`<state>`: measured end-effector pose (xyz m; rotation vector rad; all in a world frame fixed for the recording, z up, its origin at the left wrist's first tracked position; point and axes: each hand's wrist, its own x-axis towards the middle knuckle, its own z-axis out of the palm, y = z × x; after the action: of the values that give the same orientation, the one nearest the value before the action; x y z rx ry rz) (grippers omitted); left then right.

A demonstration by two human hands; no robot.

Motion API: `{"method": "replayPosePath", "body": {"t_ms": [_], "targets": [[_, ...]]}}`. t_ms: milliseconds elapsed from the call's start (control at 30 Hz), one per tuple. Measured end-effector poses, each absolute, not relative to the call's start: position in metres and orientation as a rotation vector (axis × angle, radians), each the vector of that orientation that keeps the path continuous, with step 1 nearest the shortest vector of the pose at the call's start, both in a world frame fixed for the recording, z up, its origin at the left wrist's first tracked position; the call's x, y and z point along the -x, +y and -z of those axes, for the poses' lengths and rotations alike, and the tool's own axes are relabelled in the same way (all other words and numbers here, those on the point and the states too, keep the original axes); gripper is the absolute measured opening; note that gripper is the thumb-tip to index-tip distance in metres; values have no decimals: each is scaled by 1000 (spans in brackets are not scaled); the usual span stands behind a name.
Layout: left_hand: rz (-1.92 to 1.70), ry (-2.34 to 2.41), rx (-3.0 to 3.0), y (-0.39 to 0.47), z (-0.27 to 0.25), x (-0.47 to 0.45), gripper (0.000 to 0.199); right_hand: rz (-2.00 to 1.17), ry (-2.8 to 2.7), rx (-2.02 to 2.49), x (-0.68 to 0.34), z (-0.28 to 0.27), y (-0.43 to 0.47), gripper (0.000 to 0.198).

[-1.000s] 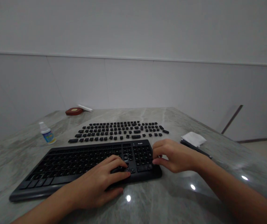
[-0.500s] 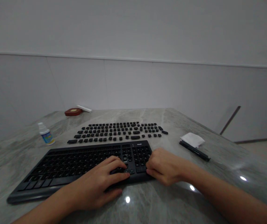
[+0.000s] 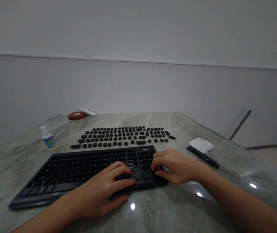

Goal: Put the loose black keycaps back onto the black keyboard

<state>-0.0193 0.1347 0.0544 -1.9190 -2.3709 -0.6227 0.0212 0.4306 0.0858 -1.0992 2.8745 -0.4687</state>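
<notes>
As seen from the head camera, noted a grey marbled table (image 3: 177,207), glossy enough to throw back small bright lights on the side near the person. Logged a pale wall (image 3: 138,87) beyond it, crossed by a thin level trim (image 3: 138,61) and, far right, marked by a slanting dark band (image 3: 240,125).

Found the keyboard (image 3: 87,165) on the table directly before the person, partly covered by the left hand (image 3: 106,186). Observed to run left to right along its long axis (angled slightly farther off at the right end), with number pad to the right and front edge toward the person. Saw loose caps (image 3: 123,138) in rows just beyond, roughly parallel to its far edge.

Recorded the left hand as laid palm-down on the lower keys, with thumb and fingers apart. Saw the right hand (image 3: 171,165) curled over the number pad, with thumb and forefinger near each other; could not tell whether pinching anything.

Noted hard black plastic for keyboard and caps: square sockets in the one, small blocks plus some long pieces among the other. At left, noted a white bottle (image 3: 49,139) with blue-and-yellow label; farther back, a round-cornered red-brown box (image 3: 77,115) beside a slim white bar (image 3: 88,112). At right, noted a soft white cloth (image 3: 201,145) alongside a slim black stick (image 3: 203,156).
</notes>
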Motion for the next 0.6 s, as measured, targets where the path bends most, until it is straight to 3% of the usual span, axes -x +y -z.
{"method": "replayPosePath", "body": {"t_ms": [600], "targets": [[605, -2388, 1922, 135, -55, 20, 45, 590, 2844, 1087, -21, -83, 428, 9]]}}
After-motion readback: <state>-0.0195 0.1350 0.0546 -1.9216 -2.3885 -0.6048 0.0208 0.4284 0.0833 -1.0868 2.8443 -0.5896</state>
